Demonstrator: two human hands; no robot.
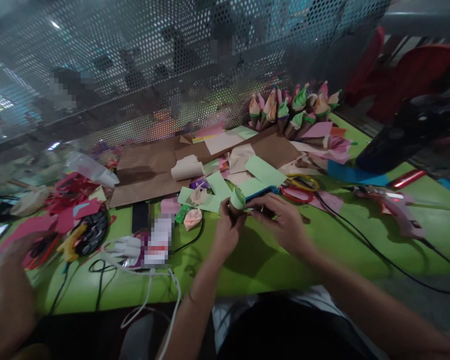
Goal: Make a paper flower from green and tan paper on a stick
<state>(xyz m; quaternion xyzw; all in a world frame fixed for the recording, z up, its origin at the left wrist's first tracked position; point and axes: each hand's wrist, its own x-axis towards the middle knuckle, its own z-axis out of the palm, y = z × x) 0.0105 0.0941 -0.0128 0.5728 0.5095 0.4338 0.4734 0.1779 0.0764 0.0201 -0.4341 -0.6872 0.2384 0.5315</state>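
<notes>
My left hand (229, 225) is closed around a small paper cone, brown below with a rolled light-green paper top (237, 198). Just to its right, my right hand (279, 217) has its fingers drawn together by the cone's side; whatever is between the fingertips is too small to make out. Behind the hands lie light-green paper pieces (264, 171) and a blue strip-like object (262, 194). A crumpled pink paper swirl (192, 219) rests on the green table (285, 272) left of my left hand.
Finished paper cones (283, 107) stand grouped at the back right. A pink glue gun (405, 207) with a trailing cord lies right, near scissors (300, 187). Brown paper (146, 165) spreads behind. Another person's hand (15, 265) is at the left, beside a tape-like black reel (93, 232) and cables.
</notes>
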